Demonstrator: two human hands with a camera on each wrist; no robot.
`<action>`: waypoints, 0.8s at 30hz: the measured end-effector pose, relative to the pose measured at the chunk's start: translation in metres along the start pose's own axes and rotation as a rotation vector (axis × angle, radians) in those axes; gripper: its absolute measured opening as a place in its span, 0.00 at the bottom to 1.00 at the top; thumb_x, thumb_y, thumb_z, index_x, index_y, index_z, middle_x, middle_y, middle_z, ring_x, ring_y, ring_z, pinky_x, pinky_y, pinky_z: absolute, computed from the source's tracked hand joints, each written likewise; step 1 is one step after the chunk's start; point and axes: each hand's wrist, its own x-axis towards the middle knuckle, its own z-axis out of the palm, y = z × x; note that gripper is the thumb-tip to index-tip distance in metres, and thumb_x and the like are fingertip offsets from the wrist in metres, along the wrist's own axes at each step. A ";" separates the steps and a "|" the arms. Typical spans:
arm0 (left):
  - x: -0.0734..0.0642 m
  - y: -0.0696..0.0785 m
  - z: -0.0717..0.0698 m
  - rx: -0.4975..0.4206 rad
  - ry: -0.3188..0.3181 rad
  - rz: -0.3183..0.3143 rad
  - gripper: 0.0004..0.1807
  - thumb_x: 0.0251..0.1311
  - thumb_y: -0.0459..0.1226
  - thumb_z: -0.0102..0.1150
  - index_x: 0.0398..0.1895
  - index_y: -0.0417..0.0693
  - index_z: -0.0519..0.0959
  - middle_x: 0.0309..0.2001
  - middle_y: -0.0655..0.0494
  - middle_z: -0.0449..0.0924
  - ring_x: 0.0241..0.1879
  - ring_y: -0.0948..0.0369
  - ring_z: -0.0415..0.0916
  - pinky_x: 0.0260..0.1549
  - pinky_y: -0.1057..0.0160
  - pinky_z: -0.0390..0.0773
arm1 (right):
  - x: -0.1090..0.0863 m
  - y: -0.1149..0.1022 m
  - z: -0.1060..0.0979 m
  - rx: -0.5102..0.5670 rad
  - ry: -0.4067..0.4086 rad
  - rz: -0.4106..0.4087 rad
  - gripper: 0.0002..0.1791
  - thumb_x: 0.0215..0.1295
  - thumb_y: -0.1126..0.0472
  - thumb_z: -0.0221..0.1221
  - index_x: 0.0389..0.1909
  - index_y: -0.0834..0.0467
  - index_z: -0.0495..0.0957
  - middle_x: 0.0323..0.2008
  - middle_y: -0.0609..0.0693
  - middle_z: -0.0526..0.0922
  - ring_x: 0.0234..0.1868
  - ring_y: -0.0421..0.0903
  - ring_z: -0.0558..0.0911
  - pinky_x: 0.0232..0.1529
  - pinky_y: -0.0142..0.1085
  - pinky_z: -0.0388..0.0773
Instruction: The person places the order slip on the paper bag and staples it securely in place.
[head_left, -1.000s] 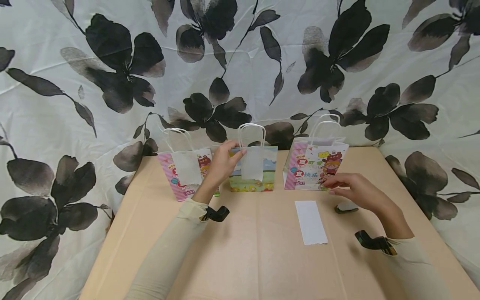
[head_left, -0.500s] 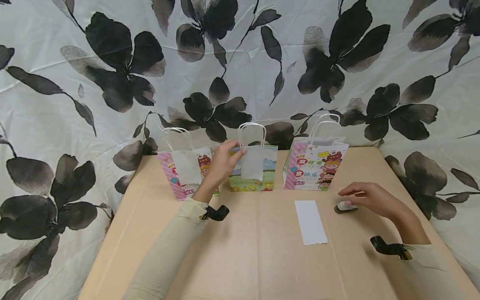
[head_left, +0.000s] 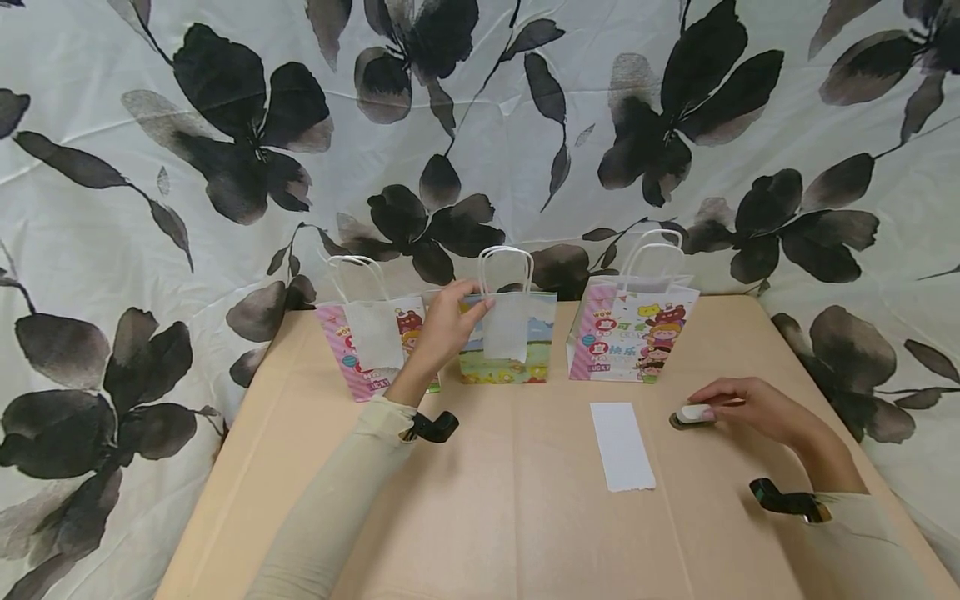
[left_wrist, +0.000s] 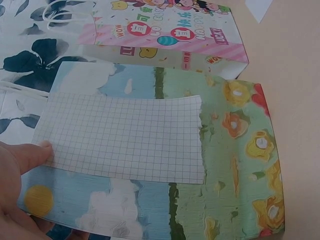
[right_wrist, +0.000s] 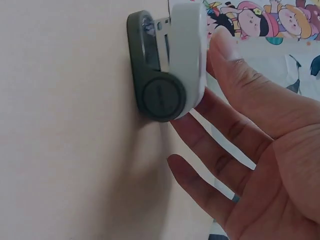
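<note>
My left hand (head_left: 450,321) pinches the top edge of the middle paper bag (head_left: 540,333), its thumb in front and its other fingers mostly hidden behind. Under that thumb, a slip of squared paper (left_wrist: 125,135) lies flat against the bag's painted meadow side. Farther right, my right hand (head_left: 765,408) has its thumb and fingers at a small stapler (right_wrist: 190,60) with a white top and dark green base. The stapler's base is on the table in the head view. Near it lies a loose white paper slip (head_left: 622,446).
A pink-edged paper bag (head_left: 341,350) with a white slip on its front stands at the left, partly behind the left forearm. Another pink cartoon bag (head_left: 626,333) stands on the right. Behind the table (head_left: 517,517) hangs a flowered cloth (head_left: 525,158).
My right hand has moved away from the right-hand bag, down and to the right, and has come onto the stapler. The left hand has stayed on the middle bag.
</note>
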 end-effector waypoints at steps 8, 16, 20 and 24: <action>-0.001 -0.001 0.001 0.002 -0.001 -0.017 0.12 0.71 0.40 0.61 0.53 0.47 0.83 0.63 0.50 0.77 0.67 0.50 0.70 0.68 0.42 0.67 | -0.006 0.009 0.000 -0.011 -0.011 0.086 0.14 0.65 0.60 0.67 0.51 0.57 0.86 0.50 0.54 0.85 0.46 0.32 0.80 0.45 0.27 0.80; -0.001 -0.001 0.001 -0.001 0.006 0.000 0.13 0.71 0.40 0.61 0.53 0.46 0.83 0.63 0.50 0.78 0.67 0.50 0.70 0.67 0.43 0.68 | -0.004 0.011 -0.001 -0.027 -0.016 0.132 0.15 0.67 0.58 0.66 0.53 0.57 0.85 0.52 0.57 0.85 0.47 0.30 0.78 0.44 0.27 0.79; -0.001 -0.001 0.001 -0.003 0.005 0.004 0.14 0.71 0.40 0.61 0.55 0.44 0.82 0.63 0.50 0.78 0.67 0.50 0.71 0.66 0.44 0.70 | -0.002 0.013 -0.001 0.005 -0.041 0.091 0.17 0.68 0.59 0.65 0.55 0.60 0.84 0.53 0.58 0.85 0.48 0.28 0.79 0.45 0.26 0.79; -0.001 -0.001 0.000 -0.004 0.004 -0.007 0.14 0.71 0.40 0.61 0.55 0.45 0.82 0.63 0.50 0.77 0.67 0.51 0.71 0.66 0.44 0.70 | -0.001 0.015 -0.003 0.040 -0.094 0.046 0.18 0.68 0.60 0.64 0.57 0.62 0.82 0.54 0.60 0.84 0.48 0.32 0.80 0.45 0.25 0.78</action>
